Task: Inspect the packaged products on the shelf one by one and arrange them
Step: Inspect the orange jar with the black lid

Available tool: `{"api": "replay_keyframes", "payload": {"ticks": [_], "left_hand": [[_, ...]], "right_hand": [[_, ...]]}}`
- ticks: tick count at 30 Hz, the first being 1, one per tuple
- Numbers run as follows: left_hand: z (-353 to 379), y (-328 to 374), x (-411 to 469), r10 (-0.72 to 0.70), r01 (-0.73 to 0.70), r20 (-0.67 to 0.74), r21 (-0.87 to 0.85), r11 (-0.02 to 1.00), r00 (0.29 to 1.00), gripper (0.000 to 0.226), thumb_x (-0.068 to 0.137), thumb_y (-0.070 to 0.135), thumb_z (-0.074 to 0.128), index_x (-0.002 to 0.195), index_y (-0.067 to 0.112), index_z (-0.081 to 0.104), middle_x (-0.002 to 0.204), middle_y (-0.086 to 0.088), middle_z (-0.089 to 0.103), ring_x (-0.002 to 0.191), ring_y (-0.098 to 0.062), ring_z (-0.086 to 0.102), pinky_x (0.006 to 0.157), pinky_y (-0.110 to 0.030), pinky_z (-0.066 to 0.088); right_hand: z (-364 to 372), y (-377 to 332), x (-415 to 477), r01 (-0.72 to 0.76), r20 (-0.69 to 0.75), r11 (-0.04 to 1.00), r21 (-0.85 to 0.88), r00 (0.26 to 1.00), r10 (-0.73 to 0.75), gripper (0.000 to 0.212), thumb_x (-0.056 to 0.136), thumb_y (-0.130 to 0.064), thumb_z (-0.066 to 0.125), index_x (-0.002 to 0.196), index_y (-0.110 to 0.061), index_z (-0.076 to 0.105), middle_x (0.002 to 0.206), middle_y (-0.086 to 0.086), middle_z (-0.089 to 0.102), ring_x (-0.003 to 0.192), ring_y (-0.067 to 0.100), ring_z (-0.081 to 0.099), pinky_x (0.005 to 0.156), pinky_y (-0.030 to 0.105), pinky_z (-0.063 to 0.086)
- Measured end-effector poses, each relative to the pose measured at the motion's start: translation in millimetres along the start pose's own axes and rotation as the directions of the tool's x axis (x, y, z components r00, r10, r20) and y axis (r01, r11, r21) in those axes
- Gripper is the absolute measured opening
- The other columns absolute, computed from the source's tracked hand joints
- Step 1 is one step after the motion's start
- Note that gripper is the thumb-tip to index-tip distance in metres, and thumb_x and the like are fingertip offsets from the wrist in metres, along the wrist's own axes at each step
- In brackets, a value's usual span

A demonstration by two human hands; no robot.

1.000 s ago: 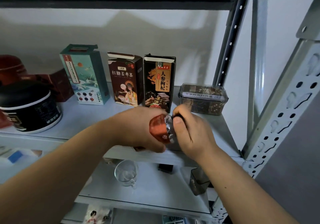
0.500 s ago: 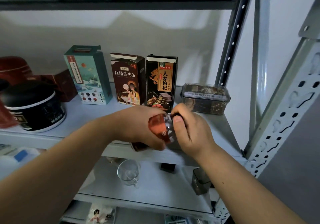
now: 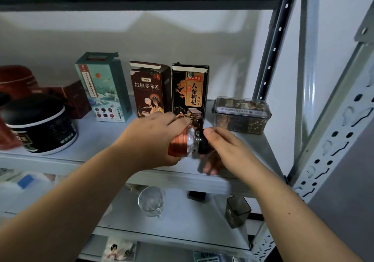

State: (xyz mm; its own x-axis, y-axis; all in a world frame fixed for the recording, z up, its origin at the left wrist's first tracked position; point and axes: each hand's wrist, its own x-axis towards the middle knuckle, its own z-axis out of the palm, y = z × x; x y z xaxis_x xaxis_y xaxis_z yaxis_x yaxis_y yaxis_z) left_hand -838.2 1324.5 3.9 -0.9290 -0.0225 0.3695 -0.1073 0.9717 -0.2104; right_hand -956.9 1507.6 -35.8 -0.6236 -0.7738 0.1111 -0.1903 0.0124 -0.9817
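Observation:
I hold a small jar (image 3: 182, 142) with a red label and a black cap on its side above the front of the grey shelf (image 3: 101, 140). My left hand (image 3: 153, 138) is wrapped around its body. My right hand (image 3: 228, 150) is at the cap end, thumb on top of the cap, its blurred fingers curled beneath. Behind the jar stand three upright cartons: a teal box (image 3: 105, 87), a brown tea box (image 3: 148, 91) and a black box (image 3: 190, 91). A clear plastic box (image 3: 240, 116) of dried pieces lies to their right.
A black round tin (image 3: 40, 128) and dark red boxes (image 3: 74, 99) sit at the shelf's left. On the lower shelf are a glass cup (image 3: 150, 201) and a small dark container (image 3: 237, 211). A perforated metal upright (image 3: 334, 130) frames the right side.
The jar has risen slightly and moved towards the cartons. My right hand has loosened on the cap, and its fingers have dropped below it.

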Motion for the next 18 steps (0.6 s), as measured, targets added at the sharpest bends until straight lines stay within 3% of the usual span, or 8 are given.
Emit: {"api": "replay_keyframes", "payload": {"ticks": [2,4,6,7,10,11,14,18], "left_hand": [[5,-2,-2,0.038,-0.035,-0.051,0.062,0.997,0.998,0.082,0.076,0.064,0.070,0.146,0.031,0.044,0.120,0.006,0.062,0.110,-0.022,0.062,0.083,-0.039,0.056],[9,-5,-3,0.034,-0.031,-0.064,0.054,0.998,0.997,0.083,0.075,0.064,0.072,0.145,0.028,0.046,0.118,0.004,0.064,0.107,-0.023,0.063,0.082,-0.040,0.057],[11,-6,-4,0.011,-0.010,-0.047,0.016,1.000,0.999,0.084,0.076,0.064,0.070,0.147,0.030,0.041,0.123,0.005,0.062,0.112,-0.022,0.061,0.088,-0.041,0.056],[12,-6,-4,0.008,-0.008,-0.046,0.007,1.000,0.999,0.084,0.077,0.064,0.069,0.148,0.031,0.039,0.124,0.005,0.061,0.113,-0.021,0.060,0.091,-0.040,0.055],[16,-4,-4,0.031,-0.030,-0.075,0.023,0.999,0.997,0.081,0.077,0.066,0.067,0.146,0.032,0.041,0.122,0.006,0.061,0.110,-0.021,0.061,0.089,-0.039,0.055],[18,-4,-4,0.034,-0.032,-0.081,0.033,0.999,0.996,0.081,0.077,0.067,0.066,0.146,0.032,0.042,0.121,0.006,0.061,0.109,-0.021,0.061,0.088,-0.039,0.055],[20,-5,-5,0.018,-0.017,-0.059,0.006,1.000,0.998,0.082,0.079,0.068,0.064,0.148,0.030,0.040,0.125,0.005,0.061,0.113,-0.021,0.060,0.092,-0.040,0.054],[24,-3,-5,0.002,-0.010,-0.105,-0.076,0.997,0.994,0.080,0.075,0.062,0.071,0.144,0.029,0.046,0.125,0.007,0.063,0.111,-0.021,0.060,0.095,-0.043,0.055]], "right_hand": [[-3,2,-1,0.059,0.024,0.998,0.016,0.998,-0.059,0.018,0.100,-0.026,0.064,0.118,-0.028,0.066,0.097,0.013,0.076,0.076,0.032,0.074,0.064,0.035,0.060],[-10,5,-1,0.172,0.049,0.979,-0.106,0.985,-0.167,0.047,0.091,-0.009,0.076,0.125,-0.041,0.066,0.119,-0.009,0.073,0.104,0.013,0.073,0.087,0.023,0.056],[-10,5,-3,0.152,0.083,0.984,-0.091,0.986,-0.145,0.067,0.083,-0.023,0.084,0.138,-0.047,0.054,0.131,-0.014,0.068,0.115,0.009,0.069,0.094,0.024,0.055],[-6,5,-3,0.065,0.092,0.998,0.017,0.994,-0.066,0.071,0.080,-0.036,0.081,0.142,-0.044,0.049,0.128,-0.004,0.070,0.108,0.018,0.073,0.086,0.032,0.060],[2,7,0,-0.013,0.068,0.992,0.122,0.998,0.005,0.046,0.087,-0.042,0.069,0.129,-0.026,0.060,0.106,0.017,0.075,0.079,0.034,0.076,0.061,0.038,0.060],[0,10,1,0.024,0.049,0.996,0.088,0.998,-0.029,0.036,0.091,-0.030,0.073,0.126,-0.030,0.064,0.110,0.015,0.075,0.082,0.034,0.076,0.064,0.040,0.061],[-5,11,0,0.132,0.094,0.991,0.006,0.987,-0.132,0.058,0.088,-0.006,0.078,0.130,-0.044,0.065,0.131,-0.002,0.068,0.108,0.026,0.072,0.088,0.043,0.061],[2,10,-3,0.150,-0.004,0.984,0.093,0.989,-0.150,0.042,0.093,-0.008,0.072,0.123,-0.036,0.068,0.128,0.014,0.065,0.092,0.029,0.077,0.073,0.032,0.062]]}}
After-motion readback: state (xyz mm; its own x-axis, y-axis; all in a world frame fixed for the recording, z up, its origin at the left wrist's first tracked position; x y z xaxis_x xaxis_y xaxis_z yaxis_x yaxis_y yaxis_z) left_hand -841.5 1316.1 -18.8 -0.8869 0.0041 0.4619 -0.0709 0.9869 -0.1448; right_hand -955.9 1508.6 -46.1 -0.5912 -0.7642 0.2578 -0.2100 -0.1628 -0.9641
